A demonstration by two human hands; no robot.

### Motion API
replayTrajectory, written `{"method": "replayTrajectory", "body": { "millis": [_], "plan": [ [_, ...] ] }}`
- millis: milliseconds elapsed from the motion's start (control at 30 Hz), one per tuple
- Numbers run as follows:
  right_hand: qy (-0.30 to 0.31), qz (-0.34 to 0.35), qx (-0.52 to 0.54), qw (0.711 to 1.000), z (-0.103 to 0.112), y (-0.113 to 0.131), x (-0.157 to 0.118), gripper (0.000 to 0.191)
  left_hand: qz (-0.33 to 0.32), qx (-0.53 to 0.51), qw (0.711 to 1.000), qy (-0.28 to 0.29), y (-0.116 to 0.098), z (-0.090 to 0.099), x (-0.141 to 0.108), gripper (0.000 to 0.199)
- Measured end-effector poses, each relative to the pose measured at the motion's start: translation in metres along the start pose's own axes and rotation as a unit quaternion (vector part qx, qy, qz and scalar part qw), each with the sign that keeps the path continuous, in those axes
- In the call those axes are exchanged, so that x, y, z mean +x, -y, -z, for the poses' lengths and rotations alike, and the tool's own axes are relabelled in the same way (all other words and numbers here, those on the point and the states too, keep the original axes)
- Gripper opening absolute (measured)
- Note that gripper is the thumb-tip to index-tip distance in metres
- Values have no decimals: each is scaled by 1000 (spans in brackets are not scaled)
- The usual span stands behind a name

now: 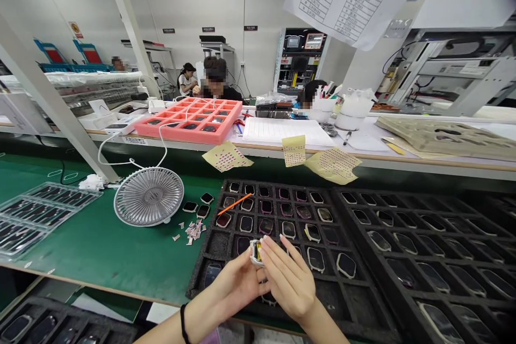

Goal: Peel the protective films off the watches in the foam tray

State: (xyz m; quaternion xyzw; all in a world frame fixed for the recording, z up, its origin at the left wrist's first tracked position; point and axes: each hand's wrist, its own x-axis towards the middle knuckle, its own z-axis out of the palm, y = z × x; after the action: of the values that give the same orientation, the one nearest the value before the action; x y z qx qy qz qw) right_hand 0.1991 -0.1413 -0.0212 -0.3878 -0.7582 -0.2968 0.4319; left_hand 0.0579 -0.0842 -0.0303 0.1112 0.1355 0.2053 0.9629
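Note:
My left hand (234,286) is closed around a small silver-edged smartwatch case (254,253), holding it tilted above the near part of a black foam tray (220,243). A bit of yellow shows inside the case. My right hand (289,286) lies against the case's right side, its fingers stretched out and the outermost one spread apart. Those fingers cover much of the case, and the right thumb is hidden. Around the hands, watch units (315,259) sit in the tray's compartments. An orange stick (234,204) lies across the tray's upper left.
A second black tray (365,242) of watches adjoins on the right. Left stand a round fan (149,196), several loose watches (189,207) and small pinkish pieces (195,231). Behind, a shelf carries a pink foam tray (177,137). Papers (330,0) hang overhead. Other people sit beyond.

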Motion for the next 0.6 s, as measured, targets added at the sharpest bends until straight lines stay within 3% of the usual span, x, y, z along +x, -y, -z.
{"method": "replayTrajectory", "body": {
  "millis": [200, 300, 367, 467, 533, 600],
  "plan": [
    [-2, -66, 20, 998, -9, -2, -5, 45, -49, 73, 996, -15, -15, -6, 2, 28],
    [4, -138, 18, 990, -6, -5, -12, 51, -127, 223, 966, -32, -44, -10, 1, 39],
    [1, -177, 21, 984, -1, -7, -21, 50, -166, 417, 892, -58, -64, -9, 1, 39],
    [0, -211, 27, 977, 5, -10, -37, 45, -163, 687, 706, -60, -85, 1, 1, 34],
    [12, -222, 29, 974, 8, -12, -47, 42, -155, 793, 588, -28, -87, 10, 4, 34],
    [24, -229, 27, 973, 10, -12, -55, 40, -142, 853, 502, -4, -84, 18, 9, 36]
  ]
}}
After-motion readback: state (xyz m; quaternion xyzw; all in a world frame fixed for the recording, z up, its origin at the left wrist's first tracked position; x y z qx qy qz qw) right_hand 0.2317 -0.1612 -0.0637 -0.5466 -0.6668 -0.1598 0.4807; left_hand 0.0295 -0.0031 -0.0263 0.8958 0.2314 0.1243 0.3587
